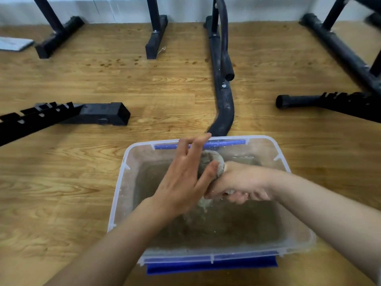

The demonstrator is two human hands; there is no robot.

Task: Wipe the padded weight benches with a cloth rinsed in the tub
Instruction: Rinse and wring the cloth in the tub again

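Observation:
A clear plastic tub [121, 195] with blue handles stands on the wooden floor, holding murky brown water. Over it my right hand [241, 182] is shut around a wet grey cloth [212, 159], bunched into a wad; water drips from its lower end. My left hand [185, 178] lies against the cloth with fingers spread, thumb pressing on it. No bench padding is in view, only frames.
Black metal bench frames and feet stand around: a curved tube [223, 104] just beyond the tub, a notched bar [61, 114] at left, another [334, 102] at right, and legs along the back wall. Water drops mark the floor [115, 64].

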